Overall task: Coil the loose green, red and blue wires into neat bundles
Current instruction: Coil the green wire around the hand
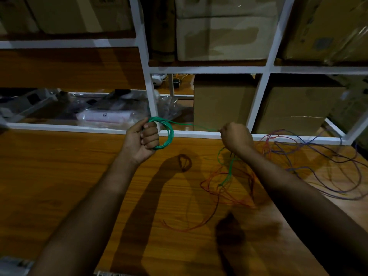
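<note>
My left hand (pixel 143 138) is closed around a round coil of green wire (pixel 169 134), held upright above the wooden table (pixel 59 176). A taut green strand runs from the coil's top rightward to my right hand (pixel 236 138), which pinches it. Below that hand the rest of the green wire (pixel 229 172) hangs down in a loose curve to the table. The red wire (pixel 217 198) lies in loose loops under my right forearm. The blue wire (pixel 338 176) sprawls in wide loops at the right.
A white-framed shelf unit (pixel 151 92) stands right behind the table. It holds cardboard boxes (pixel 223 104) and plastic-wrapped items (pixel 105 116). The white frame rail (pixel 79 127) runs along the table's far edge.
</note>
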